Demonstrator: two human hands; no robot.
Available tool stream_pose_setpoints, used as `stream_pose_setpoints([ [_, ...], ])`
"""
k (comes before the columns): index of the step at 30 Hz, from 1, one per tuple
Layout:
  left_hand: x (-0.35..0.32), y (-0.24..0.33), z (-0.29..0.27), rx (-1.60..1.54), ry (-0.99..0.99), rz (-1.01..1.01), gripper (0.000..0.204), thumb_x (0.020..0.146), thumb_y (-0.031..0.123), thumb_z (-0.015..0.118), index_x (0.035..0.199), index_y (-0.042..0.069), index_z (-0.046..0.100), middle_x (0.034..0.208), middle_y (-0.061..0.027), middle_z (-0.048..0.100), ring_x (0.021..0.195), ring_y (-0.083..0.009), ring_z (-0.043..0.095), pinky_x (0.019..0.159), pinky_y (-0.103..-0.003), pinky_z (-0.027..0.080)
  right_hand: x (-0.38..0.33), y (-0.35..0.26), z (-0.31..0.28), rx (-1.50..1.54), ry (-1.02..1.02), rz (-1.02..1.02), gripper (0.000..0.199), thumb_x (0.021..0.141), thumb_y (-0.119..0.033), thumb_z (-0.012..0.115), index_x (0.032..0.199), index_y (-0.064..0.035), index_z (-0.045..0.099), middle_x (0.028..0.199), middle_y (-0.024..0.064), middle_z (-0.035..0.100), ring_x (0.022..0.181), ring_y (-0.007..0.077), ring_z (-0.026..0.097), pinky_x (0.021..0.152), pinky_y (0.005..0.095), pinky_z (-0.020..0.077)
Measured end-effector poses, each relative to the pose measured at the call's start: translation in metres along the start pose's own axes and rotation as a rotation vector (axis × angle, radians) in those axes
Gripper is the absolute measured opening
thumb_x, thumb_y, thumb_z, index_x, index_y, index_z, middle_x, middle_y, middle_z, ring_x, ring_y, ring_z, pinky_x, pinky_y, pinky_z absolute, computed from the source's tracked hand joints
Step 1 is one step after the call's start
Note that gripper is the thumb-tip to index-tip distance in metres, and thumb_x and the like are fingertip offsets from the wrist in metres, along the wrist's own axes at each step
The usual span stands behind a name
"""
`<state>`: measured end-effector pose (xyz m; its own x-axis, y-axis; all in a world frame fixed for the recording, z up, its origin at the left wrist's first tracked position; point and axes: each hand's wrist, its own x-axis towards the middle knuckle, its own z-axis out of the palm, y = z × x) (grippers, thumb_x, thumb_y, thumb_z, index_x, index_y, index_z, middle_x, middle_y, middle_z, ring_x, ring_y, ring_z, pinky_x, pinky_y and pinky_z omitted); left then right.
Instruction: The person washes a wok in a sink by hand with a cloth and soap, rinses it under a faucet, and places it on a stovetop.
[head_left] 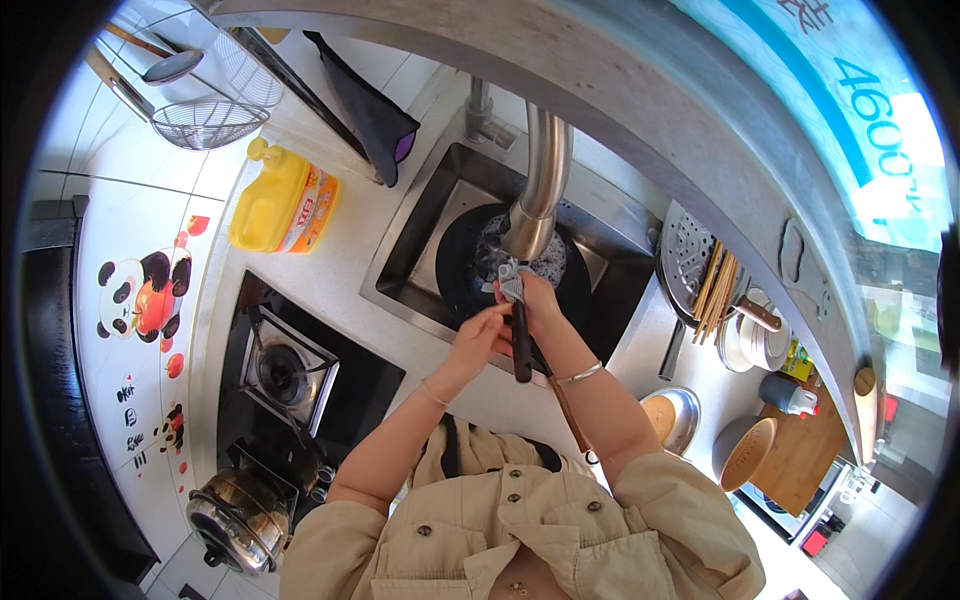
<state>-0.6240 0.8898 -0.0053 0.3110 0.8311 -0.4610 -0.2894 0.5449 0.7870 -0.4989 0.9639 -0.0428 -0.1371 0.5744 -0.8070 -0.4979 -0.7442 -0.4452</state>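
A black wok (453,262) with soapy water and suds lies in the steel sink (400,291), under the curved metal faucet (543,170). Its dark handle (521,348) points back toward me, over the sink's front edge. My right hand (541,302) is closed on a grey cloth (511,281) where the handle meets the wok. Just left of the handle is my left hand (481,336), its thumb and fingers apart. Its fingertips come close to the handle; whether they touch it is hard to see.
Left of the sink stand a yellow jug (272,205) and a black gas stove (285,370) with a lidded pot (240,515). To the right are a perforated steel strainer (690,250), chopsticks (716,290), a metal bowl (682,420) and a wooden board (800,455). A curved shelf edge (620,90) hangs overhead.
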Motion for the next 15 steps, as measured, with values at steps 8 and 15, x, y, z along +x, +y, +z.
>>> stream_pose_setpoints([
  [8,0.032,0.040,0.008,0.976,0.140,0.755,0.036,0.077,-0.002,0.060,0.111,0.007,0.055,0.100,-0.0070,0.058,0.094,-0.0171,0.055,0.082,-0.028,0.044,0.029,0.010,-0.020,0.222,-0.181,-0.004,0.024,0.092,-0.014,0.034,0.101,0.0014,0.050,0.092,0.0113,0.057,0.080,0.0209,0.058,0.065,0.0337,0.0494],
  [15,0.079,0.036,-0.008,0.344,0.151,0.306,0.016,0.082,0.004,0.059,0.097,0.000,0.056,0.081,-0.0044,0.060,0.074,-0.0117,0.054,0.070,-0.026,0.045,-0.003,-0.009,-0.019,0.086,-0.012,-0.068,0.026,0.088,-0.009,0.038,0.108,0.0038,0.049,0.098,0.0151,0.059,0.089,0.0257,0.060,0.080,0.0352,0.0480],
])
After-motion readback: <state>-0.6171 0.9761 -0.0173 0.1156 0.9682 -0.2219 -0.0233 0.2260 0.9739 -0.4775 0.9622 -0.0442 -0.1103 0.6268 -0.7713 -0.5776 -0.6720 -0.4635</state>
